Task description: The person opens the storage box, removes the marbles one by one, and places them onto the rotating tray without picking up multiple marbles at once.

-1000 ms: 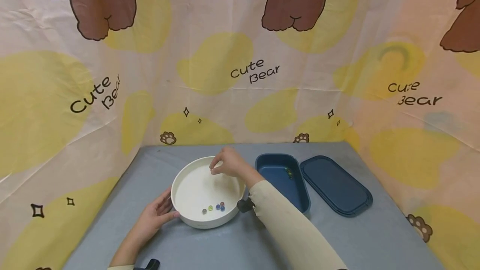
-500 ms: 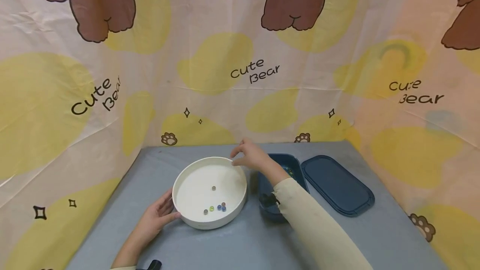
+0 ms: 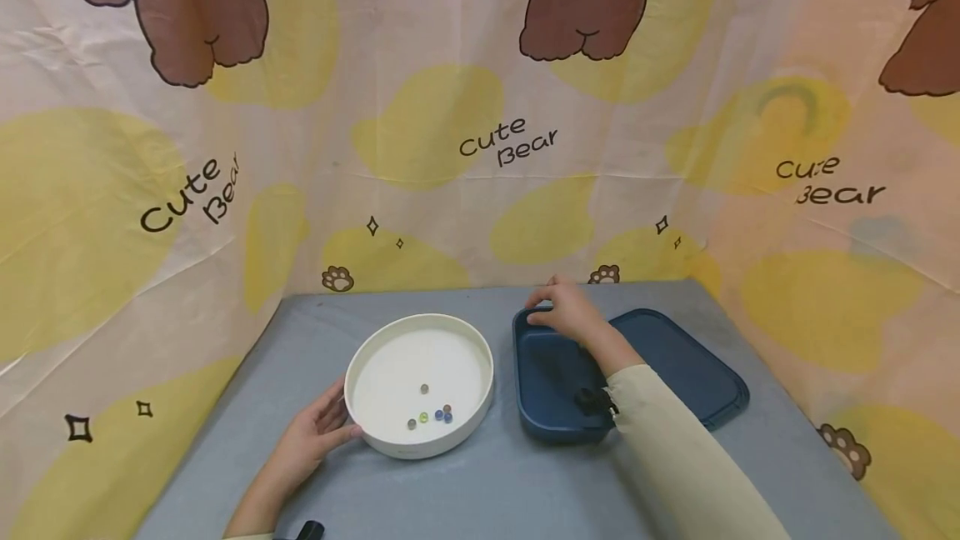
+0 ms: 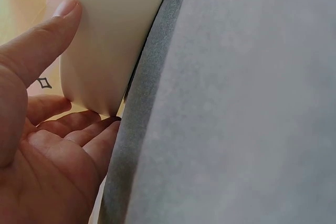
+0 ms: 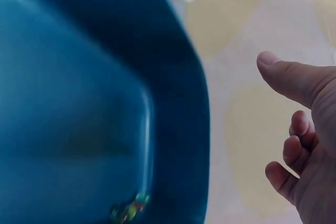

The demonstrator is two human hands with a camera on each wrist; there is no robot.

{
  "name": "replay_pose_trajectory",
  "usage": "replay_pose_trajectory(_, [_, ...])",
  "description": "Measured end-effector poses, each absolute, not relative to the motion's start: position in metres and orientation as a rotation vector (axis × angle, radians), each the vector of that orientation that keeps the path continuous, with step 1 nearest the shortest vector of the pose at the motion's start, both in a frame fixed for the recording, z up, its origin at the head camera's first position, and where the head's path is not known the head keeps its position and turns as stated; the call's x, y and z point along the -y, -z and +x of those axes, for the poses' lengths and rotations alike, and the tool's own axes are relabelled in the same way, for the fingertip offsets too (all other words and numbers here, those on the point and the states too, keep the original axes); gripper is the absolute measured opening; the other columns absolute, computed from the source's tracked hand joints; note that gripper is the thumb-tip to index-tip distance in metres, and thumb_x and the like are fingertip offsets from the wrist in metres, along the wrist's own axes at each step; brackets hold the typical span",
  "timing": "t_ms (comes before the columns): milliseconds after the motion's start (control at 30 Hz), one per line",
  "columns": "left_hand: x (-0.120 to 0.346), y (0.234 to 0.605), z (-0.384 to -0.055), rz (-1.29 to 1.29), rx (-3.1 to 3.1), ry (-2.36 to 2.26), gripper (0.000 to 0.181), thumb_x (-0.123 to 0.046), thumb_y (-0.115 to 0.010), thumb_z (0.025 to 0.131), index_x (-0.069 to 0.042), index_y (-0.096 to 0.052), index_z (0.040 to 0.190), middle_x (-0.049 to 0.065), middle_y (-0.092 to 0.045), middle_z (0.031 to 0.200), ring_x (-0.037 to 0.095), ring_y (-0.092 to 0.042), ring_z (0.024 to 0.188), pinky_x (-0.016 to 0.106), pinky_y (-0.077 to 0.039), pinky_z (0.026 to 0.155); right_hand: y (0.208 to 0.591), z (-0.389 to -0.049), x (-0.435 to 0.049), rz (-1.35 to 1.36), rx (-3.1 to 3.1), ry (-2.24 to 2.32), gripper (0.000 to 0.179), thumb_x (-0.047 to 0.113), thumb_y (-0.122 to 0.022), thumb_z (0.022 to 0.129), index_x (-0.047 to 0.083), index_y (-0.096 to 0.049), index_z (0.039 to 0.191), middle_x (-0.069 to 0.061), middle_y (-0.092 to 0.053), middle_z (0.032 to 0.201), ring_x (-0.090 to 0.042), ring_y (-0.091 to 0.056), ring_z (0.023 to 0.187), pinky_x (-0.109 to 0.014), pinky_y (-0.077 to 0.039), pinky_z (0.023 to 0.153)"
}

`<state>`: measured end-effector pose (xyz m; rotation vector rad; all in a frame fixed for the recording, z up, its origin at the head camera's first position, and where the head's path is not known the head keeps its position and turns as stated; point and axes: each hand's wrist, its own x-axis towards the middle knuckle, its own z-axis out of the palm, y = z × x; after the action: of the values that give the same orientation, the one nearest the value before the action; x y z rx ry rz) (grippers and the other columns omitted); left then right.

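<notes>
Grey cloth [image 3: 420,498] bears marbles [image 3: 438,415] in a white tray [image 3: 397,357] between left hand [image 3: 309,433], spread against it, and right hand [image 3: 567,312] (loose, empty).

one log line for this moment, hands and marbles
left hand: touches tray | right hand: near box, looks empty | marbles: six in tray, more in box | lid: beside box

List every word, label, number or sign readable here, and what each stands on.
"Cute Bear": printed fabric backdrop, left
"cute Bear": backdrop, middle
"cute Bear": backdrop, right; B incomplete
"Cut", cropped: backdrop, left wrist view
Faint mark on the white round tray: too small to read
</notes>
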<state>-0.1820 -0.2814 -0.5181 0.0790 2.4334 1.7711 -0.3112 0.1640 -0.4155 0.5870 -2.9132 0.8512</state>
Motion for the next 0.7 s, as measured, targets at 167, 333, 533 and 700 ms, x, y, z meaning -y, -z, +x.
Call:
replay_pose_trajectory(167, [0.281, 0.518, -0.182, 0.089, -2.437, -1.779, 0.105, -0.024, -0.087, 0.083, -0.005, -0.022, 0.163, 0.017, -0.021, 0.169, 0.035, -0.026, 0.154, 0.034, -0.038, 0.116, 0.424, -0.311, -0.184, 0.483, 2.911, -0.818, 0.023, 0.025, -0.080, 0.091, 0.017, -0.079, 0.112, -0.013, -0.052, 0.108, -0.027, -0.048, 0.089, -0.040, -0.045, 0.074])
replay_pose_trajectory(333, [0.281, 0.517, -0.182, 0.090, -2.450, -1.772, 0.105, -0.024, -0.087, 0.082, -0.005, -0.023, 0.162, 0.018, -0.022, 0.169, 0.036, -0.027, 0.153, 0.035, -0.038, 0.116, 0.435, -0.311, -0.198, 0.408, 2.905, -0.744, 0.022, 0.027, -0.080, 0.091, 0.019, -0.079, 0.112, -0.012, -0.054, 0.114, -0.029, -0.052, 0.097, -0.045, -0.050, 0.079])
replay_pose_trajectory(533, [0.280, 0.515, -0.181, 0.091, -2.445, -1.757, 0.104, -0.024, -0.086, 0.083, -0.004, -0.022, 0.163, 0.019, -0.022, 0.169, 0.037, -0.027, 0.153, 0.035, -0.037, 0.117, 0.446, -0.310, -0.210, 0.343, 2.906, -0.704, 0.021, 0.026, -0.081, 0.090, 0.018, -0.080, 0.109, -0.014, -0.054, 0.114, -0.029, -0.049, 0.097, -0.046, -0.048, 0.080])
replay_pose_trajectory(700, [0.280, 0.516, -0.181, 0.074, -2.444, -1.754, 0.105, -0.025, -0.087, 0.083, -0.005, -0.022, 0.163, 0.018, -0.022, 0.169, 0.036, -0.027, 0.154, 0.035, -0.037, 0.117, 0.455, -0.312, -0.215, 0.301, 2.895, -0.699, 0.020, 0.026, -0.081, 0.090, 0.017, -0.081, 0.107, -0.015, -0.054, 0.117, -0.031, -0.051, 0.101, -0.049, -0.051, 0.086])
